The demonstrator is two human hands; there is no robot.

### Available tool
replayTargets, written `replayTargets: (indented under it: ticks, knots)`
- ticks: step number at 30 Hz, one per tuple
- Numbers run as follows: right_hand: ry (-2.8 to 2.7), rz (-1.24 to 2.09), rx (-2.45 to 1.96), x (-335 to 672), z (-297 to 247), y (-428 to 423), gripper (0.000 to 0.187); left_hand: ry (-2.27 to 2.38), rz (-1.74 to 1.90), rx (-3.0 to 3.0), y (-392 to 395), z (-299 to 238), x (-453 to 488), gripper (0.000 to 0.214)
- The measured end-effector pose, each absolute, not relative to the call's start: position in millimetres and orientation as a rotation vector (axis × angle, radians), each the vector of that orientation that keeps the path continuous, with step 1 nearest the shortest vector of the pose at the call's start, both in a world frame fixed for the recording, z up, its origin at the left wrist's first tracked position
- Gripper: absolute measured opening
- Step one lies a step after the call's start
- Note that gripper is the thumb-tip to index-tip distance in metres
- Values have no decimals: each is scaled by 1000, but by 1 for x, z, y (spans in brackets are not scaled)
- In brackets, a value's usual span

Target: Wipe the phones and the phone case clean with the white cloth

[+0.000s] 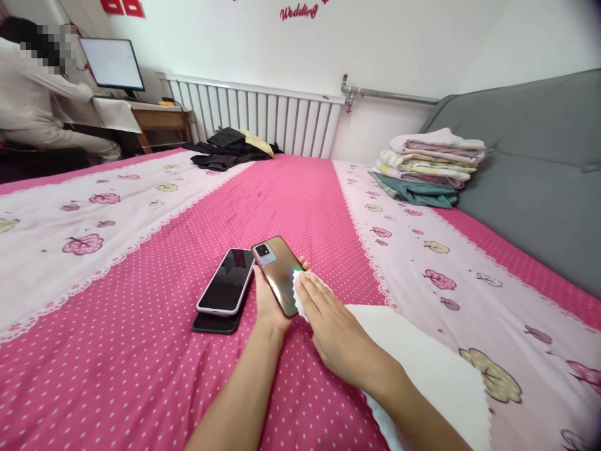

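Note:
My left hand (268, 305) holds a smartphone (278, 275) with its shiny gold-brown back and square camera block facing up. The fingers wrap beneath it, mostly hidden. Against the lower right part of that back, my right hand (331, 319) presses a small white cloth (299, 299) with a zigzag edge, its fingers together over the cloth. Just left of my left hand, a phone with a pale pink rim (226, 282) lies screen up on top of a darker phone (216, 323). A larger white cloth (422, 357) with a zigzag edge lies under my right forearm.
The bed has a pink dotted, tree-patterned cover (300, 188). Folded linens (429, 163) are stacked by the grey headboard (530, 144). Dark clothes (230, 149) lie at the far edge, before a white radiator (263, 116). A person (32, 94) sits at a desk with a monitor (113, 62).

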State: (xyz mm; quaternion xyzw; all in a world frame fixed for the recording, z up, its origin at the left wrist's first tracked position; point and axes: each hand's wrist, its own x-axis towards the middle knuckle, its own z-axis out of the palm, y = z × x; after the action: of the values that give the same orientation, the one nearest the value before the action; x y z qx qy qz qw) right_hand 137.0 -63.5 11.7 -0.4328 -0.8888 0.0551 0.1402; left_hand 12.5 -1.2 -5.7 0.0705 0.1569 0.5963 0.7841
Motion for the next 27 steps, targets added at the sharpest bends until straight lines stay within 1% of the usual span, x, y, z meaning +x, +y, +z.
replayTargets:
  ticks: [10, 21, 24, 27]
  knots:
    - [-2497, 277, -1306, 137, 11, -61, 53, 368, 1264, 171, -2, -6, 14, 81]
    - [-2443, 193, -1269, 139, 10, -57, 53, 376, 1269, 164, 1, -9, 15, 80]
    - [-2431, 214, -1269, 141, 12, -54, 54, 384, 1263, 189, 0, -9, 15, 81]
    - [-2336, 254, -1257, 142, 15, -53, 51, 367, 1257, 198, -1, -8, 16, 80]
